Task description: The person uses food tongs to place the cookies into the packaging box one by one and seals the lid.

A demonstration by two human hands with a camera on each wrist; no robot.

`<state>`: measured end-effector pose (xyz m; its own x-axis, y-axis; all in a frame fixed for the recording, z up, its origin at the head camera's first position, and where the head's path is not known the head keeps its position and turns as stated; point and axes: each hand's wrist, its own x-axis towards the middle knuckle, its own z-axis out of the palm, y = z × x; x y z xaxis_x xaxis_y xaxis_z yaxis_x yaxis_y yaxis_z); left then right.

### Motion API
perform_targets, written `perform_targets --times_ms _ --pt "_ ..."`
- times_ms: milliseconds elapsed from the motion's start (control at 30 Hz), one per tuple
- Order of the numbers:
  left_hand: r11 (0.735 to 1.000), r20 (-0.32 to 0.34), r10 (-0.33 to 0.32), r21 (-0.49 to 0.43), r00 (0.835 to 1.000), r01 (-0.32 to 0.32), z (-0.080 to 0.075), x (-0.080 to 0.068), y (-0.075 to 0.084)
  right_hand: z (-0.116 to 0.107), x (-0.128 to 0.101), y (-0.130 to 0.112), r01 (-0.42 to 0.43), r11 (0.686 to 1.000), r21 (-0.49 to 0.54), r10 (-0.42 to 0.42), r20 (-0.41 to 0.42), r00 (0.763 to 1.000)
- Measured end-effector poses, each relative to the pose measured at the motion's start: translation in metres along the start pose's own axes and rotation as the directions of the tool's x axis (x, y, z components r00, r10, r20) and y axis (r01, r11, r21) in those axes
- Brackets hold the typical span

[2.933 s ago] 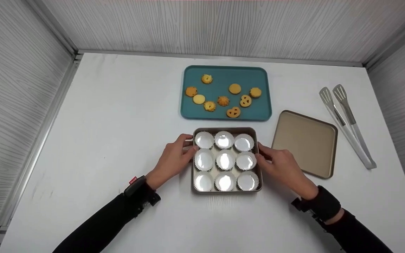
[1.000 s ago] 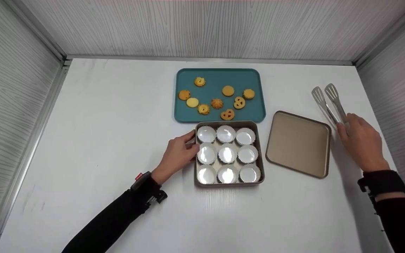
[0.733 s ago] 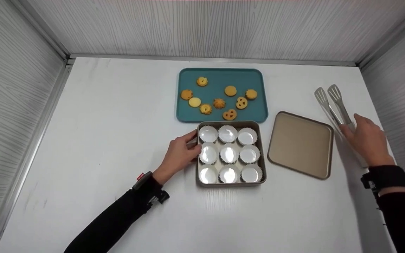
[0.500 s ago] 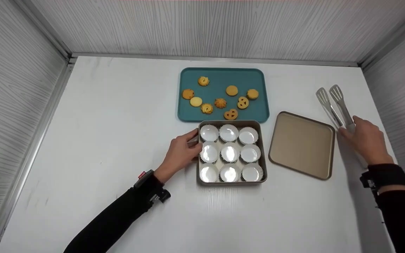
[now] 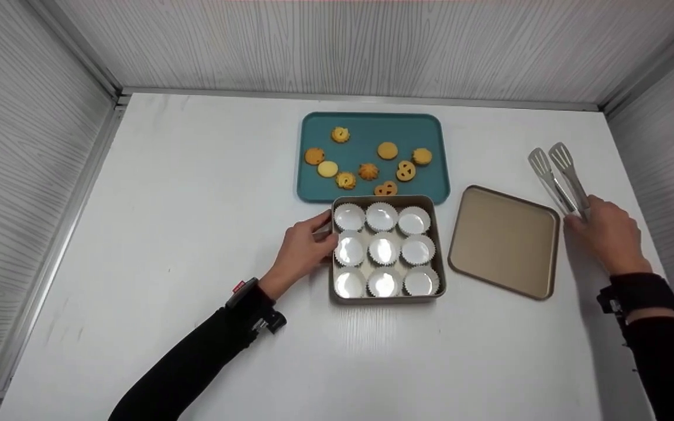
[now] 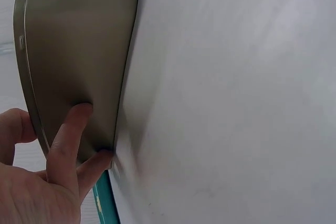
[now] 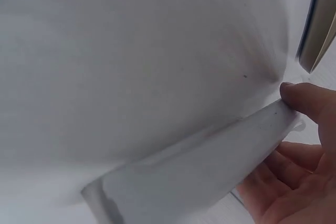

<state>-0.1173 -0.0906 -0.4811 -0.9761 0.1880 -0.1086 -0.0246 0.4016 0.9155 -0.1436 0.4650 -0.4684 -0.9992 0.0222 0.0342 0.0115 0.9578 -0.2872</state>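
The left hand (image 5: pixel 302 248) is on the left wall of the gold baking tin (image 5: pixel 388 299), fingers (image 6: pixel 67 129) curled against its side and thumb over the rim. The tin holds nine white paper cups and sits on the white surface (image 5: pixel 196 193), just in front of the teal tray (image 5: pixel 372 123) of cookies. To the tin's right lies its flat gold lid (image 5: pixel 504 240), and just past that the right hand (image 5: pixel 606 234) has its fingers (image 7: pixel 307 100) wrapped round the handle end of the metal tongs (image 5: pixel 556 175).
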Motion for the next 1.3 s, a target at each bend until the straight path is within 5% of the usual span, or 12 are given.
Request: perform_targets --times_ms 167,367,500,633,700,867,1067,1300 --pt "1.0 -0.009 -0.004 -0.004 1.0 0.004 -0.001 -0.001 -0.002 0.0 -0.005 -0.005 0.013 1.0 -0.006 -0.014 -0.11 0.994" --pt "1.0 -0.026 0.008 0.01 1.0 -0.008 -0.002 -0.003 -0.006 -0.005 -0.006 -0.025 0.052 0.998 0.047 -0.034 -0.314 0.949" --pt "0.999 -0.038 0.0 0.048 0.999 0.002 -0.002 -0.003 -0.008 -0.011 -0.005 -0.051 0.06 0.992 0.107 -0.024 -0.311 0.95" --pt "0.997 -0.047 0.008 0.082 0.999 -0.004 -0.002 -0.001 -0.008 -0.009 -0.006 -0.08 0.19 0.978 0.086 -0.154 -0.314 0.937" --pt "0.996 -0.046 0.012 0.086 0.999 -0.008 -0.001 -0.001 -0.008 -0.006 -0.006 -0.092 0.286 0.957 0.039 -0.259 -0.326 0.909" --pt "0.997 -0.04 0.02 0.081 0.999 -0.016 0.001 0.0 -0.007 0.004 -0.003 -0.119 0.465 0.874 -0.14 -0.483 -0.358 0.799" --pt "0.996 -0.047 0.019 0.09 0.999 -0.015 0.001 0.0 -0.008 0.01 0.01 -0.138 0.473 0.857 -0.202 -0.513 -0.255 0.82" --pt "0.997 -0.032 0.015 0.07 0.999 -0.013 0.003 0.0 -0.008 0.019 0.024 -0.143 0.509 0.823 -0.251 -0.563 -0.243 0.79"
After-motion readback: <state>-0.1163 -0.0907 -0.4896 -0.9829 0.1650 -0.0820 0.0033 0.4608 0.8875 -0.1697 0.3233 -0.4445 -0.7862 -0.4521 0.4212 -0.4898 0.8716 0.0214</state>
